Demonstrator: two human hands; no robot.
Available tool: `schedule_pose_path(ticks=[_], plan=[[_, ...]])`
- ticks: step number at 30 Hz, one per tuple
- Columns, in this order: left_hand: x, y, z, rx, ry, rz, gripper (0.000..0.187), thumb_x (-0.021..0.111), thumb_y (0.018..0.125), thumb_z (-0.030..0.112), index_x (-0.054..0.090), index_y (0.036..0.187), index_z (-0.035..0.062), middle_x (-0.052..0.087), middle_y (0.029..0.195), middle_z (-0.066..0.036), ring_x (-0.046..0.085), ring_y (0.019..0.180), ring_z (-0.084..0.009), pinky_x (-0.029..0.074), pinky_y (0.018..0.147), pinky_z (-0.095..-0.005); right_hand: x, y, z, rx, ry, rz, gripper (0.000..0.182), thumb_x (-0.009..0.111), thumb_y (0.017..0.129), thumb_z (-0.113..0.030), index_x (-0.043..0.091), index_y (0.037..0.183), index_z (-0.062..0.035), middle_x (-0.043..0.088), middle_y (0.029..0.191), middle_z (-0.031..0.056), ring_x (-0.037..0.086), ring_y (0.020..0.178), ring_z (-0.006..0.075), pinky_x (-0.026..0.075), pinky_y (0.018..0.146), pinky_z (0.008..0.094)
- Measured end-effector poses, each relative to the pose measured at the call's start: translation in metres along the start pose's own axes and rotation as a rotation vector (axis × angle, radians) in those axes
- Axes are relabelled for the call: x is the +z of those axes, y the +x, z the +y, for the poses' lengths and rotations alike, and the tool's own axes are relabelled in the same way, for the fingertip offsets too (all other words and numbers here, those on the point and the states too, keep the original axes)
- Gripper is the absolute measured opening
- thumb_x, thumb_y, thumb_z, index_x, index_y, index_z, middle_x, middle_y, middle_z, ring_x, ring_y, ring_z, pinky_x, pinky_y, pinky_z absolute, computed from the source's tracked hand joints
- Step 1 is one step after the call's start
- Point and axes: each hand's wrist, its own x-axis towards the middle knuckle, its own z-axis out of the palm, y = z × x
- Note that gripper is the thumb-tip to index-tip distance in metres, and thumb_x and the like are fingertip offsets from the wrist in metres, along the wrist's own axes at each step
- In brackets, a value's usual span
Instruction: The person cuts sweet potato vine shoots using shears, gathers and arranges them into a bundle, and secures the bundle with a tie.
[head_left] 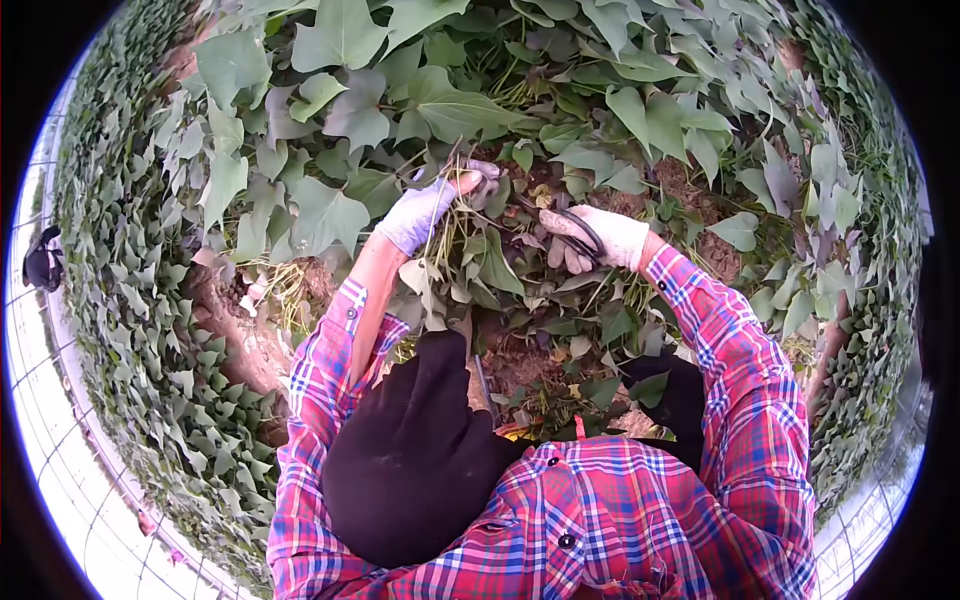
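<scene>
My left hand [430, 210], in a pale glove with the fingertips bare or uncovered at the thumb, is closed round a bunch of cut-looking leafy vine stems [440, 235] that hang below it. My right hand [605, 238], in a white glove, is wrapped round the black loop handles of a pair of scissors [588, 236]. Their blades point left toward the stems and are mostly lost among the foliage. Broad, lobed green leaves [495, 262] hang between the two hands, close below the left fingers.
Dense leafy vines [340, 110] surround me on all sides. Bare brown soil [240, 330] shows at the left and between plants. My black-clad knee [430, 450] is bent in front of me. A wire fence [60, 400] runs along the far left, with a dark bag-like thing [43, 262] on it.
</scene>
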Motion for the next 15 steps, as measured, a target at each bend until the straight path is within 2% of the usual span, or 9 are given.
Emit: schedule_pose_path(ticks=[1,2,5,7,8,10,11,12,15], plan=[[-0.011,0.007,-0.034,-0.040,-0.112,0.163,0.027,0.066,0.087,0.025,0.061,0.099,0.0012,0.063,0.104,-0.007,0.058,0.097,-0.0172,0.045,0.085,-0.0266,-0.005,0.002,0.000,0.031,0.057,-0.003,0.060,0.046,0.092,-0.054,0.062,0.094,0.0034,0.063,0.065,0.0098,0.054,0.047,0.0104,0.043,0.043,0.0223],[-0.035,0.019,-0.072,-0.135,0.071,0.359,0.042,0.065,0.087,0.034,0.062,0.112,0.0003,0.063,0.112,-0.007,0.056,0.099,-0.0137,0.042,0.089,-0.0281,-0.008,0.000,-0.009,0.044,0.052,-0.009,0.058,0.049,0.091,-0.052,0.060,0.098,0.0041,0.063,0.068,0.0114,0.054,0.048,0.0101,0.044,0.043,0.0210],[-0.053,0.005,-0.064,-0.338,0.190,0.379,0.063,0.068,0.082,0.044,0.054,0.123,-0.0028,0.061,0.116,-0.009,0.056,0.099,-0.0165,0.044,0.089,-0.0308,-0.018,0.001,-0.026,-0.034,-0.042,-0.014,0.060,0.050,0.089,-0.056,0.057,0.099,0.0026,0.064,0.076,0.0131,0.051,0.047,0.0085,0.042,0.043,0.0200],[-0.052,0.002,-0.070,-0.411,0.472,0.348,0.070,0.069,0.080,0.049,0.052,0.125,-0.0023,0.058,0.122,-0.012,0.055,0.106,-0.0202,0.042,0.094,-0.0322,-0.016,0.006,-0.026,-0.154,-0.067,0.117,0.061,0.050,0.088,-0.059,0.056,0.099,0.0007,0.065,0.079,0.0126,0.051,0.051,0.0081,0.042,0.046,0.0206],[-0.045,-0.003,-0.077,-0.308,0.495,0.396,0.065,0.069,0.081,0.043,0.050,0.125,0.0001,0.061,0.115,-0.012,0.056,0.104,-0.0233,0.043,0.092,-0.0327,-0.018,0.010,-0.017,-0.181,0.074,0.169,0.061,0.050,0.088,-0.059,0.055,0.101,0.0003,0.065,0.082,0.0121,0.050,0.053,0.0083,0.042,0.049,0.0209],[-0.025,-0.006,-0.075,-0.340,0.241,0.402,0.082,0.069,0.078,0.052,0.042,0.132,-0.0032,0.052,0.130,-0.014,0.051,0.116,-0.0224,0.039,0.099,-0.0322,-0.017,0.008,-0.013,-0.123,0.173,0.190,0.062,0.050,0.087,-0.060,0.055,0.101,0.0001,0.065,0.083,0.0123,0.050,0.053,0.0086,0.042,0.049,0.0214],[-0.008,-0.016,-0.062,-0.261,0.327,0.481,0.070,0.066,0.084,0.045,0.043,0.131,-0.0019,0.054,0.128,-0.012,0.053,0.113,-0.0231,0.039,0.099,-0.0335,-0.017,0.008,-0.011,-0.066,0.269,0.212,0.062,0.050,0.087,-0.061,0.055,0.100,0.0000,0.065,0.085,0.0126,0.050,0.053,0.0089,0.042,0.049,0.0219],[-0.022,-0.011,-0.084,-0.175,0.071,0.450,0.061,0.064,0.086,0.038,0.044,0.130,-0.0009,0.057,0.124,-0.010,0.054,0.111,-0.0225,0.040,0.097,-0.0332,-0.019,0.007,-0.011,-0.061,0.232,0.206,0.053,0.049,0.092,-0.050,0.056,0.103,0.0008,0.062,0.075,0.0064,0.051,0.053,0.0069,0.044,0.049,0.0204],[-0.116,0.022,-0.117,-0.551,-0.022,0.217,0.034,0.057,0.090,0.021,0.054,0.118,0.0006,0.062,0.113,-0.008,0.058,0.100,-0.0203,0.044,0.089,-0.0305,-0.017,-0.006,-0.022,0.002,0.003,0.131,0.055,0.053,0.090,-0.052,0.059,0.101,0.0015,0.060,0.066,0.0047,0.049,0.047,0.0064,0.040,0.045,0.0197]])
